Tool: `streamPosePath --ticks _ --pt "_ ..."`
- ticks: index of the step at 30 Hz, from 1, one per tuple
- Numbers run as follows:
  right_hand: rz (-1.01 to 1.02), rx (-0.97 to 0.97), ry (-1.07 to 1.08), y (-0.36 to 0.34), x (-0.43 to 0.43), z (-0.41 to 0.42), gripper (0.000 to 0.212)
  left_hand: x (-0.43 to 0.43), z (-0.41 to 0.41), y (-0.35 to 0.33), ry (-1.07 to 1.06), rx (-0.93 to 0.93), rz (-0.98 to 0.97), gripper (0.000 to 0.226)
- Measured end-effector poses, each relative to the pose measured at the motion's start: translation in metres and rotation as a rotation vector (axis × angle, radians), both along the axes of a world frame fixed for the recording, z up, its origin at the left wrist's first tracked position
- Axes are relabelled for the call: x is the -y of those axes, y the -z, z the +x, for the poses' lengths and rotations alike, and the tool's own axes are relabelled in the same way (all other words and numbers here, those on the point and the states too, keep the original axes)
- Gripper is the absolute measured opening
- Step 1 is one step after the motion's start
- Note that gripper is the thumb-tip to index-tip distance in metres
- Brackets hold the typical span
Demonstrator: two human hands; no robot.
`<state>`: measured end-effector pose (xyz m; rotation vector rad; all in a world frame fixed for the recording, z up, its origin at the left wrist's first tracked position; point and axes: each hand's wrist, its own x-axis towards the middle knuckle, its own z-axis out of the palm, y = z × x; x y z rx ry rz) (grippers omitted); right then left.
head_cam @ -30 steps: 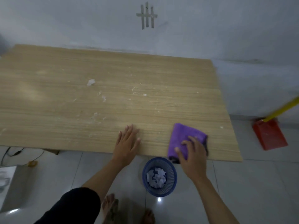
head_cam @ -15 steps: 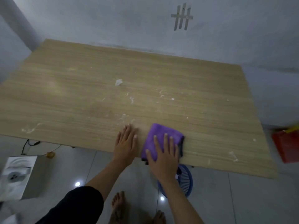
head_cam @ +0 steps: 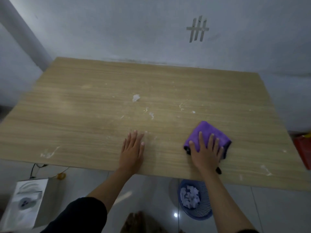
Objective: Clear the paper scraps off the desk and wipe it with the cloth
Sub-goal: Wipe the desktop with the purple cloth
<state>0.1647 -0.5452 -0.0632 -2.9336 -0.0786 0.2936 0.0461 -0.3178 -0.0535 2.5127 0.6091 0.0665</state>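
Wooden desk (head_cam: 75,123) with purple cloth (head_cam: 207,130), white paper scrap (head_cam: 136,97), scattered flecks (head_cam: 152,115)

One head-worn, wide-angle view stands at the near edge of the desk (head_cam: 84,115) and looks forward and steeply down toward the far wall (head_cam: 117,31). It takes in nearly the whole top. The forearms reach in from below, close under the lens, above the floor (head_cam: 151,190).

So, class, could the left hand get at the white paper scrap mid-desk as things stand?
Probably yes. The left hand lies flat, holding nothing, and nothing stands on the desk between it and the paper scrap, which sits farther toward the wall.
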Motion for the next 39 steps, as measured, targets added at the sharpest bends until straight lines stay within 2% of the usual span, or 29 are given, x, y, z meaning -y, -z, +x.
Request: streamPosePath --ticks 2,5,10,12,16,18,21,23,27,29,31,35,39 --pt "0.02 0.063 -0.117 0.001 -0.036 -0.031 0.069 -0.004 -0.001 0.001 -0.03 -0.012 -0.025 0.075" --pt "0.077 0.149 -0.436 0.007 -0.087 -0.079 0.07 0.002 0.002 0.005 0.021 -0.054 -0.032 0.077" --pt "0.135 0.188 -0.533 0.016 -0.078 -0.057 0.071 0.021 0.029 0.004 0.087 -0.041 -0.018 0.079" --pt "0.124 0.207 -0.479 0.016 -0.048 -0.027 0.066 0.031 0.043 0.004 0.114 -0.043 0.005 0.081" --pt "0.018 0.221 -0.201 0.014 0.034 0.053 0.063 0.055 0.078 0.002 0.18 -0.065 -0.01 0.072" --pt "0.002 0.192 -0.057 0.01 0.074 0.089 0.065 0.071 0.097 -0.001 0.228 -0.079 -0.021 0.065" --pt "-0.006 0.112 0.112 0.01 0.095 0.12 0.064 0.095 0.128 -0.006 0.287 -0.058 -0.018 0.068" --pt "0.009 0.182 0.085 0.014 0.087 0.121 0.064 0.112 0.15 -0.006 0.312 -0.061 -0.013 0.064" --pt "0.045 0.314 -0.266 0.018 0.09 0.122 0.059 0.147 0.19 -0.001 0.344 -0.037 -0.016 0.06" --pt "0.086 0.333 -0.304 0.018 0.105 0.144 0.058 0.163 0.207 0.004 0.37 -0.035 -0.008 0.066" --pt "0.058 0.326 -0.196 0.019 0.124 0.175 0.059 0.176 0.223 0.009 0.408 -0.039 -0.004 0.071" --pt "0.009 0.162 0.154 0.013 0.183 0.22 0.066 0.196 0.243 0.014 0.462 -0.055 0.003 0.063" --pt "0.009 0.184 0.42 0.009 0.218 0.192 0.065 0.211 0.244 0.019 0.481 -0.032 0.024 0.07"
